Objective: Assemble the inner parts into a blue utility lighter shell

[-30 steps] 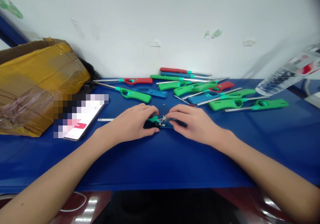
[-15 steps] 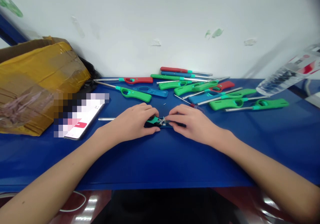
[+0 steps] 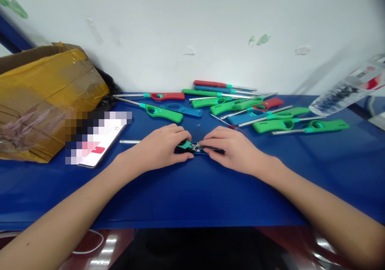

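An opened long-nosed lighter (image 3: 197, 147) lies across the blue table between my hands, its inner parts and pale wires showing. Its metal tube (image 3: 129, 141) sticks out to the left beyond my fingers. My left hand (image 3: 164, 146) is closed around the trigger end, where a teal piece shows. My right hand (image 3: 233, 149) pinches the handle end, with dark parts under the fingers. Both palms hide much of the lighter.
Several red, blue and green lighters (image 3: 279, 124) lie along the back of the blue table (image 3: 186, 197). A taped carton (image 3: 39, 101) and a phone (image 3: 105, 141) are at the left. A tilted water bottle (image 3: 339, 95) stands at the right.
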Action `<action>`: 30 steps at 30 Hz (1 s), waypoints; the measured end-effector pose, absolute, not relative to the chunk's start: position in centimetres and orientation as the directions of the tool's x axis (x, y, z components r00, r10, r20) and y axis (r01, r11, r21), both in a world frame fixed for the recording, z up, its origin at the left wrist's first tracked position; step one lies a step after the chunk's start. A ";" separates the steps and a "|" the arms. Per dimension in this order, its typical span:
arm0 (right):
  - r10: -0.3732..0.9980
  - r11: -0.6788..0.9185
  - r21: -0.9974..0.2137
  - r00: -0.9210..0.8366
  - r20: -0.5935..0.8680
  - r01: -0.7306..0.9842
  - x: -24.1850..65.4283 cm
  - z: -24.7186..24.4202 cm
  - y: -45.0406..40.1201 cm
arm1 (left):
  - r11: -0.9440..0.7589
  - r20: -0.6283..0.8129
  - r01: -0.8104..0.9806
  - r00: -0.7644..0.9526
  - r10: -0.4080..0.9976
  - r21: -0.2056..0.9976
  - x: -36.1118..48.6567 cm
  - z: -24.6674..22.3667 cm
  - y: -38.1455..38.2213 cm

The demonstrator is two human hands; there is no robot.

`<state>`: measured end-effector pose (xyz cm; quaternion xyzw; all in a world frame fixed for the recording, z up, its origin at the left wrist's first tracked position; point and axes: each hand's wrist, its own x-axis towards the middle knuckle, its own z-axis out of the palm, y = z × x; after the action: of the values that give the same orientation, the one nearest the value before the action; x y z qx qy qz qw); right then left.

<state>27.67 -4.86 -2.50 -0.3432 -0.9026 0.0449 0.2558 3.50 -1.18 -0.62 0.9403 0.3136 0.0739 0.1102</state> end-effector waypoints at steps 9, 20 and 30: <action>0.648 0.755 -0.217 -0.654 0.391 0.619 27.9 -2.4 -4.9 | -0.788 0.076 0.561 0.801 0.594 0.254 3.5 -0.8 -1.1; 0.607 0.786 -0.205 -0.663 0.438 0.584 28.0 -2.5 -4.7 | -0.763 0.063 0.573 0.786 0.615 0.301 3.5 -0.4 -1.4; 0.532 0.811 -0.038 -0.711 0.460 0.583 28.0 -2.7 -4.7 | -0.771 0.076 0.539 0.801 0.594 0.339 3.4 -1.0 -1.1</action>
<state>27.97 -4.73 -2.66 -0.3020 -0.9232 -0.0553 0.2311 3.38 -1.11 -0.96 0.9367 0.3025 0.0896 0.1518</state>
